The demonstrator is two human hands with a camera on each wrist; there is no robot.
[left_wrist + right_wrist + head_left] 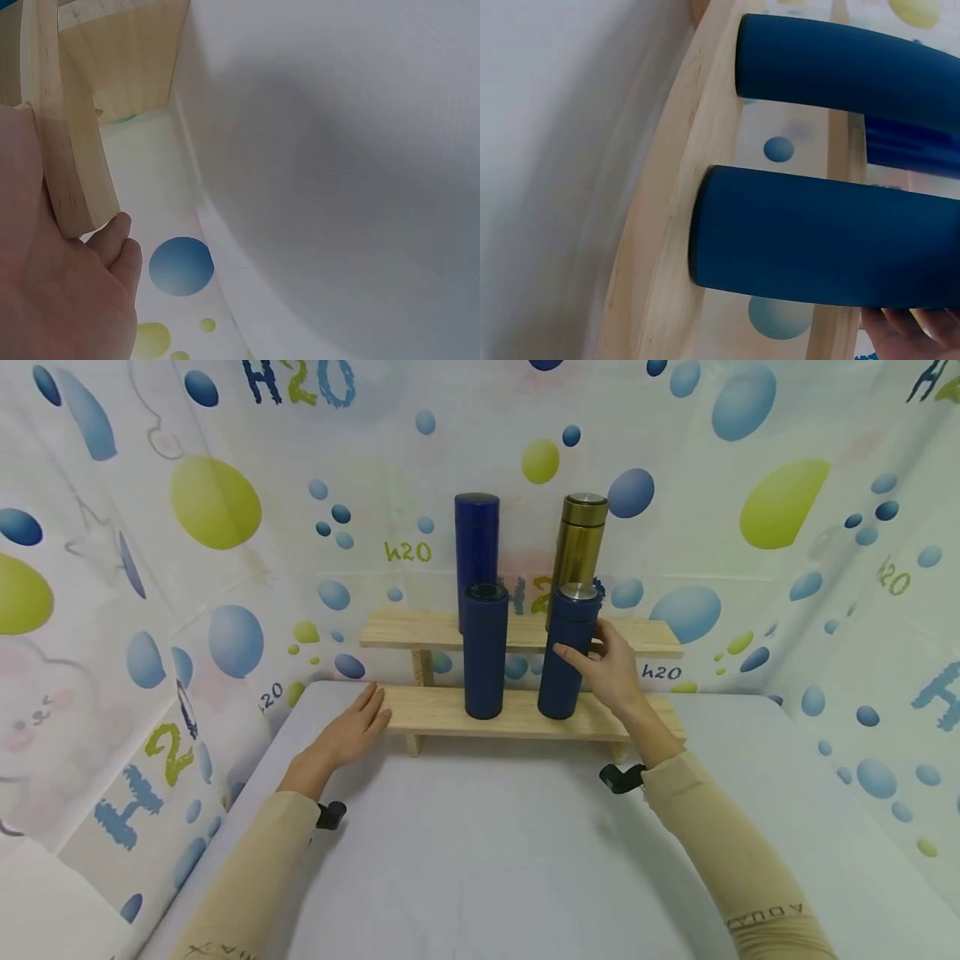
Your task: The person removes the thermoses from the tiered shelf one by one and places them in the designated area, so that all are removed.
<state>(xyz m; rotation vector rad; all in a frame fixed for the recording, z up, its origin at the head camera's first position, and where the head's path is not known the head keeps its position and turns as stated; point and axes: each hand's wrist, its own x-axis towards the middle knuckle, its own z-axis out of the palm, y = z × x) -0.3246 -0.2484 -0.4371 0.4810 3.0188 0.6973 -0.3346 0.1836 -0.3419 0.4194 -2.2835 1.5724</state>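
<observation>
My right hand grips a matte dark blue thermos with a silver-topped lid, thumb in front and fingers round its far side. Its base is at the lower board of a two-tier wooden shelf. To its left on that board stands another dark blue thermos with a dark lid. My left hand touches the left end of the lower board, fingers fairly straight; the left wrist view shows the board end against the palm. In the right wrist view, fingertips press the gripped thermos's side.
On the upper board stand a glossy blue thermos at left and a gold thermos at right, behind the lower pair. The shelf stands on a white-covered table, near a patterned curtain at the back and sides.
</observation>
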